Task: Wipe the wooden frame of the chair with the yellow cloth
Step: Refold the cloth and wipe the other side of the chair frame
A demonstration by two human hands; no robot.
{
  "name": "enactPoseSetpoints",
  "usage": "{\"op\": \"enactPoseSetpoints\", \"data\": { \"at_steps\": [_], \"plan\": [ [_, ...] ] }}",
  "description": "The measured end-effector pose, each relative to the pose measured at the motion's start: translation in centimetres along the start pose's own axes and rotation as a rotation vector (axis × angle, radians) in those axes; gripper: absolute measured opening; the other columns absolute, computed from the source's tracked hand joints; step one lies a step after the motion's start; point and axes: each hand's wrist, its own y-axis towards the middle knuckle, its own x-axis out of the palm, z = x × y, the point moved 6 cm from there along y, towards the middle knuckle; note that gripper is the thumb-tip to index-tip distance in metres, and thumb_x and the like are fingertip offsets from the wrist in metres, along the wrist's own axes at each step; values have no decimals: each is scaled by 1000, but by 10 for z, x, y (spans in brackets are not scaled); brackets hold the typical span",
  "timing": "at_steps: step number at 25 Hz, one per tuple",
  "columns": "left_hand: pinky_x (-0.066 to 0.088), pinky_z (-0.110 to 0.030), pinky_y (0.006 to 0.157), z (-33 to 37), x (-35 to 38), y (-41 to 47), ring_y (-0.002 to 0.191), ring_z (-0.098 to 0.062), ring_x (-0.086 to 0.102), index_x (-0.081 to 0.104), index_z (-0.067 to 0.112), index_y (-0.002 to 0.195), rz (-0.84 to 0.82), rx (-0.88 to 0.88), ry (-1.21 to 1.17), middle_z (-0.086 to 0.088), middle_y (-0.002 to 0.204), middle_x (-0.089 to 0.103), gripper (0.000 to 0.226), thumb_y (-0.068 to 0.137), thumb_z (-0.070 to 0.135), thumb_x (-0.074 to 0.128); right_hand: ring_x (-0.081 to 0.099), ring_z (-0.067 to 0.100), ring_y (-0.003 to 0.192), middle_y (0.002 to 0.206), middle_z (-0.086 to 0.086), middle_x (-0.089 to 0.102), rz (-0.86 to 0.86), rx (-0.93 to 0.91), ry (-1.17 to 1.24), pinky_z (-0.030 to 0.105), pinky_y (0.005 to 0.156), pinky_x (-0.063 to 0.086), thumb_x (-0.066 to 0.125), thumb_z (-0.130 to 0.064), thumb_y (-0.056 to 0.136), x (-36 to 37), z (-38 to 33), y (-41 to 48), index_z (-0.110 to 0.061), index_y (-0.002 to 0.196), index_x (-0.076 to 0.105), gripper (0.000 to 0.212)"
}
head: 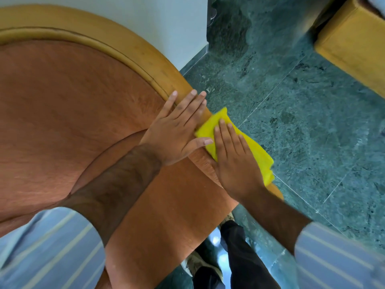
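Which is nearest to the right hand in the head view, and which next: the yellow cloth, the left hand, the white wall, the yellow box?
1. yellow cloth, directly under the right hand.
2. left hand, just beside it on the wooden frame.
3. white wall, beyond the frame.
4. yellow box, top right corner on the floor.

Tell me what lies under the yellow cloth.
The yellow cloth is draped over the chair's wooden frame, pressed down by the right hand. The covered stretch of wood is hidden; frame shows again at its lower end.
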Motion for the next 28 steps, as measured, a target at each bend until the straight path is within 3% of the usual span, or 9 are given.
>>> {"op": "enactPoseSetpoints", "data": {
  "at_steps": [3,12,15,17,20,22,23,26,28],
  "plan": [
    [16,-55,132,-2,0,1,164,-23,15,24,7,164,5,-13,-48,-9,176,23,90,103,71,10,15,31,161,173,16,15,38,38,96,51,128,27,26,-51,108,-8,-11,36,-2,162,15,74],
    [18,-55,132,6,-11,2,163,-27,18,33,4,161,-50,-144,-129,-11,175,26,89,102,71,27,15,32,161,173,16,16,-47,-33,38,53,127,28,37,-60,104,3,13,-43,-6,163,18,82],
    [31,-45,127,30,-22,-17,153,-34,38,53,1,145,196,-529,-462,-21,161,45,76,97,58,60,10,23,162,174,9,16,-9,100,439,41,131,12,36,-69,99,-9,38,-43,-14,164,17,87],
    [38,-37,117,56,-17,-37,137,-32,51,56,-1,137,305,-959,-802,-21,143,57,76,85,48,80,34,26,154,165,8,39,-112,423,699,39,122,30,55,-73,89,-11,81,-51,-20,159,31,92],
    [54,-37,97,95,9,-48,95,-16,68,61,9,118,240,-1418,-1224,-1,102,69,54,79,31,90,74,25,103,105,-1,78,-351,728,920,36,81,58,77,-73,66,-10,108,-68,-27,111,72,65],
    [59,-40,84,102,19,-44,81,-7,70,68,16,102,197,-1450,-1379,7,87,72,28,83,24,87,74,22,82,83,-2,76,-290,711,852,34,65,55,85,-59,70,-21,110,-70,-23,90,71,43],
    [62,-43,86,99,22,-46,86,-14,74,73,12,102,219,-1445,-1476,1,90,77,22,85,21,85,73,21,78,80,-2,75,-242,686,820,32,61,52,88,-54,71,-32,108,-67,-22,87,70,39],
    [63,-52,92,72,6,-78,100,-33,77,79,8,103,458,-1393,-1723,-12,103,81,19,85,16,80,76,21,78,85,3,78,-229,583,947,38,65,60,91,-54,64,-63,81,-47,-22,93,73,47],
    [65,-40,76,52,-2,-129,88,-23,75,77,17,92,651,-1396,-1813,-3,90,79,9,83,13,76,77,23,82,93,6,79,-341,478,1126,40,65,65,93,-50,57,-73,43,-31,-24,99,74,53]
  ]
}}
